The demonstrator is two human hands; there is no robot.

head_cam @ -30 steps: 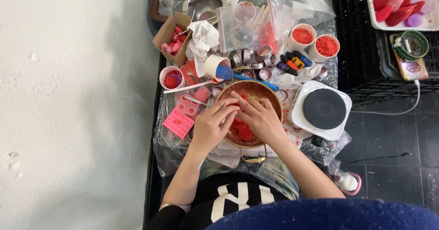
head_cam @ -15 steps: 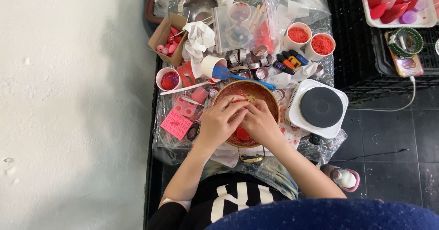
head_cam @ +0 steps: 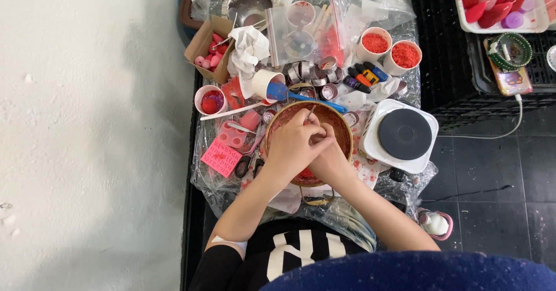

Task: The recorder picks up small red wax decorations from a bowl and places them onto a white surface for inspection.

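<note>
A round brown bowl (head_cam: pixel 343 124) with red material inside sits in the middle of a cluttered, plastic-covered table. Both my hands are pressed together over it. My left hand (head_cam: pixel 292 145) lies on top, fingers curled, and a thin metal stick (head_cam: pixel 311 113) pokes out from its fingertips toward the bowl's far rim. My right hand (head_cam: pixel 329 159) is tucked partly under the left, fingers bent. What it holds is hidden.
A white hot plate (head_cam: pixel 404 133) stands right of the bowl. Two cups of red granules (head_cam: pixel 375 43) sit behind it, a blue spatula (head_cam: pixel 289 94) and small tins in front of them. A pink note (head_cam: pixel 220 156) and pink mould (head_cam: pixel 231 133) lie left. Black crates (head_cam: pixel 443 65) stand right.
My hands have drawn closer together over the bowl, the left now overlapping the right. The thin metal stick now shows at the fingertips.
</note>
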